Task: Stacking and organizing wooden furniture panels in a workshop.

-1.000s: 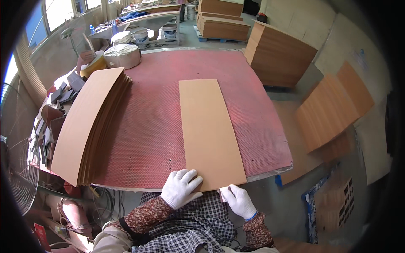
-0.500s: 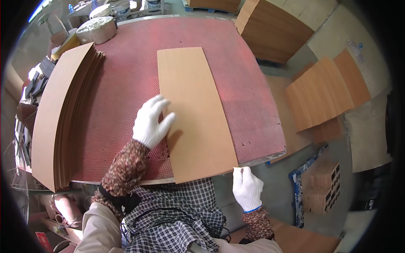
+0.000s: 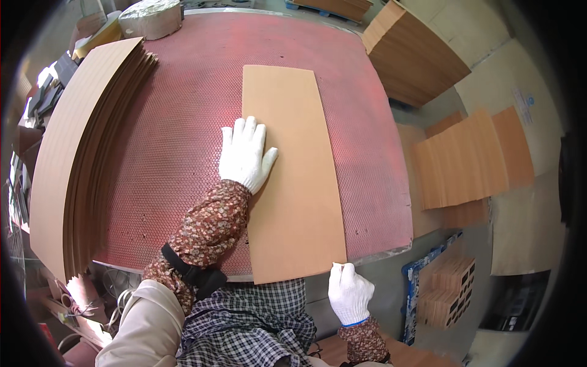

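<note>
A long, thin light-brown wood board (image 3: 296, 183) lies lengthwise on a red, mesh-textured tabletop (image 3: 183, 122), its near end at the table's front edge. White-gloved, my left hand (image 3: 244, 150) rests with its fingers spread along the board's left edge, the thumb over the board. My right hand (image 3: 350, 293), also gloved, is closed in a pinch at the board's near right corner. Whatever its fingertips hold there is too small to make out.
Along the table's left side leans a stack of similar boards (image 3: 73, 153). Behind it stands a round silver-wrapped object (image 3: 151, 18). On the floor to the right are wood panels (image 3: 465, 162), a tall panel stack (image 3: 416, 55) and a blue pallet (image 3: 413, 300) with wooden blocks.
My left hand has moved up the board and flattened with fingers spread. My right hand stays pinched at the near right corner. The whole view has shifted slightly.
</note>
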Tool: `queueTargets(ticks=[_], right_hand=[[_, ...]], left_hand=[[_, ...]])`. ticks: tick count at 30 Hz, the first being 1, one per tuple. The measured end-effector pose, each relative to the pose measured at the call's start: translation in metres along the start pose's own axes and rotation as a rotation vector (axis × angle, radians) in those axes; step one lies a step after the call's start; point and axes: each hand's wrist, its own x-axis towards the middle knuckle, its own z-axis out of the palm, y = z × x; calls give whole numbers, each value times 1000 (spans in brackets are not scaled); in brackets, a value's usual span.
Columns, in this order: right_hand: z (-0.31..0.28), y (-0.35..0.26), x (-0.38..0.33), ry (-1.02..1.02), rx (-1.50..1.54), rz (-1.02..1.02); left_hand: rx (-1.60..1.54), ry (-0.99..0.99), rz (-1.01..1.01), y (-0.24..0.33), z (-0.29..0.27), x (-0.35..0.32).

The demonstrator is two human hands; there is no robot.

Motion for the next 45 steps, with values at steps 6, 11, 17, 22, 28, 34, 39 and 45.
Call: queueTargets(ticks=[6, 11, 17, 22, 28, 34, 39, 45], right_hand=[[13, -14, 94, 27, -108, -108], [39, -23, 230, 91, -184, -199], [46, -61, 400, -37, -129, -87], [55, -76, 507, -38, -120, -68], [64, -92, 574, -72, -120, -116], [66, -91, 566, -68, -139, -129], [55, -83, 496, -48, -131, -80], [51, -61, 358, -70, -85, -71]], left_hand=[[-25, -156, -71, -8, -12, 10], [-62, -158, -71, -16, -13, 13], [-107, -134, -85, -30, -2, 14], [-159, -154, -111, -41, 0, 27], [-210, -182, -132, -53, 4, 26], [-242, -138, -141, -53, 3, 19], [-236, -99, -115, -47, -3, 15], [-193, -91, -97, -41, -4, 1]])
